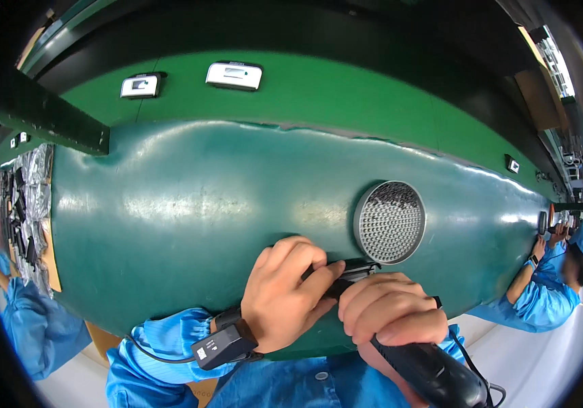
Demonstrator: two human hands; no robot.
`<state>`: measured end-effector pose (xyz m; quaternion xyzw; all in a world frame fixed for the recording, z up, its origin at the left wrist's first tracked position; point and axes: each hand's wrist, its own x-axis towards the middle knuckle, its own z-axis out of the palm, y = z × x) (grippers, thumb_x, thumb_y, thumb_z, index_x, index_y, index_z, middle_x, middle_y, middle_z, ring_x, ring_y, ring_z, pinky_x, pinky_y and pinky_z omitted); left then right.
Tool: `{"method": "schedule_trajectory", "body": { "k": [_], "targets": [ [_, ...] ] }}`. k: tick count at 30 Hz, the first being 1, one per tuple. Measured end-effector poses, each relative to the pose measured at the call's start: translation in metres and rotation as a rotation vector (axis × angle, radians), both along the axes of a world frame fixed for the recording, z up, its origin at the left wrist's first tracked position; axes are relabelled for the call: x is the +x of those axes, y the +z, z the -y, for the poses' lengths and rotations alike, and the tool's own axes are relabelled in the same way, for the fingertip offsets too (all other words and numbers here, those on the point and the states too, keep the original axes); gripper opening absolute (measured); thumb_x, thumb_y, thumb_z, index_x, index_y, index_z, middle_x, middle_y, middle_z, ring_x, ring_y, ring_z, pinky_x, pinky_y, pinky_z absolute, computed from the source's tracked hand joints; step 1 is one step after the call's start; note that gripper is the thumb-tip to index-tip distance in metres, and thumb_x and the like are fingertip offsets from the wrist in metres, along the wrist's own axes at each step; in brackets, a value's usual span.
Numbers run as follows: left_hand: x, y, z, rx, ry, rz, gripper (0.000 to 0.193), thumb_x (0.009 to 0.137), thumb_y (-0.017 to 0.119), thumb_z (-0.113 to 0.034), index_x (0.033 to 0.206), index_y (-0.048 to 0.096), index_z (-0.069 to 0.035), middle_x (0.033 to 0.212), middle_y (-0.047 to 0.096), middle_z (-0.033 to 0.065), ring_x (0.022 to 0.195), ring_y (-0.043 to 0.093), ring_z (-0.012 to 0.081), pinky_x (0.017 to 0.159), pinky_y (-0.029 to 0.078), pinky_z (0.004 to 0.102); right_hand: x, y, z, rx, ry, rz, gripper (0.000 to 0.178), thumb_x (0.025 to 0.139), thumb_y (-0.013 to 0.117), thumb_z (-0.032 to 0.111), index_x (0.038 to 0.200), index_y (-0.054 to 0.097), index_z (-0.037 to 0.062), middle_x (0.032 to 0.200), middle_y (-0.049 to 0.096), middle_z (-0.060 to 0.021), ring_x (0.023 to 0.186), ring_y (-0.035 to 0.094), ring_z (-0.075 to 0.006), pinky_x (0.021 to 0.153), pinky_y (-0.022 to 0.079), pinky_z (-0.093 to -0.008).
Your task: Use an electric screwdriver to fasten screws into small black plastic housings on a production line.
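My left hand (288,292) is closed, fingers bent, around a small black part (356,270) at the near middle of the bench. Most of that part is hidden by my fingers. My right hand (393,309) grips a black electric screwdriver (434,374), whose thick corded body slants toward the lower right. Its front end points at the black part, and the tip is hidden between my hands. Just beyond my right hand sits a round grey dish (392,224) with a dimpled bottom. Small dark pieces, too tiny to name, lie along its far side.
A green mat (169,224) covers the bench. Bagged black parts (30,217) lie at its left end, near a dark post (60,119). White-faced devices (235,75) are mounted on the green back panel. Co-workers in blue (550,285) sit at right and left.
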<state>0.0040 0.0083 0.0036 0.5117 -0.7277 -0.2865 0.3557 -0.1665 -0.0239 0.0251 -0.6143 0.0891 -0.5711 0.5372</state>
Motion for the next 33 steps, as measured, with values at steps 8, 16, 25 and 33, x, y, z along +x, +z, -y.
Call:
{"method": "schedule_trajectory", "body": {
  "k": [8, 16, 25, 33],
  "targets": [
    [-0.001, 0.005, -0.004, 0.062, -0.032, 0.036, 0.054, 0.052, 0.094, -0.013, 0.103, 0.077, -0.007, 0.1, 0.057, 0.0061, 0.102, 0.06, 0.03, 0.085, 0.052, 0.0427, -0.065, 0.014, 0.036, 0.007, -0.442, 0.167, 0.08, 0.084, 0.06, 0.082, 0.118, 0.052, 0.0101, 0.078, 0.06, -0.0093, 0.059, 0.057, -0.0236, 0.053, 0.048, -0.04],
    [-0.004, 0.006, 0.001, 0.05, -0.027, 0.051, 0.055, 0.052, 0.095, -0.013, 0.103, 0.077, -0.006, 0.098, 0.058, 0.0065, 0.101, 0.06, 0.0299, 0.083, 0.052, 0.0432, -0.081, -0.004, 0.061, 0.045, -0.483, 0.186, 0.093, 0.08, 0.047, 0.092, 0.116, 0.051, 0.0062, 0.074, 0.058, -0.0112, 0.055, 0.056, -0.0238, 0.05, 0.05, -0.0393],
    [-0.002, 0.005, 0.001, 0.049, -0.023, 0.043, 0.056, 0.051, 0.095, -0.013, 0.103, 0.077, -0.006, 0.098, 0.058, 0.0065, 0.1, 0.06, 0.0302, 0.083, 0.052, 0.0429, -0.075, -0.009, 0.06, 0.055, -0.457, 0.168, 0.096, 0.078, 0.047, 0.094, 0.115, 0.05, 0.0055, 0.076, 0.059, -0.0115, 0.057, 0.057, -0.0243, 0.052, 0.051, -0.0397],
    [-0.003, 0.005, 0.001, 0.045, -0.016, 0.035, 0.056, 0.049, 0.095, -0.013, 0.103, 0.077, -0.006, 0.098, 0.057, 0.0066, 0.1, 0.06, 0.0304, 0.082, 0.052, 0.0427, -0.074, -0.009, 0.061, 0.058, -0.412, 0.143, 0.097, 0.076, 0.05, 0.094, 0.116, 0.05, 0.005, 0.078, 0.06, -0.0119, 0.058, 0.058, -0.0245, 0.054, 0.051, -0.0401]
  ]
}}
